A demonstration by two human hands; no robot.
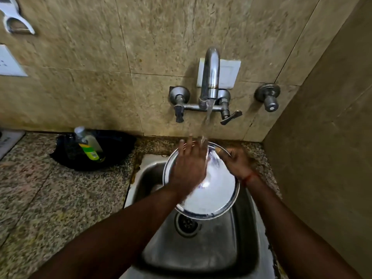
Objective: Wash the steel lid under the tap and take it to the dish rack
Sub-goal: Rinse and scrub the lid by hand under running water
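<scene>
Washing stage, judged mid-way. Lid (pixel 215 192) tilted over sink (pixel 201 258), under running tap (pixel 210 77). Right hand (pixel 235 162) grips far rim. Left hand (pixel 187 168) flat on lid, fingers straight, probably rubbing. Left to do: finish rinse, carry to rack, which is out of view.

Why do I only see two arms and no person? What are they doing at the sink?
The camera sits on the person's head and looks down, so you see only their arms. There is no machine: each grip is a bare hand. The right grip holds the steel lid by its rim over the sink. The left grip lies flat on the lid, under water running from the tap. On the counter a bottle sits in a black bowl.
</scene>
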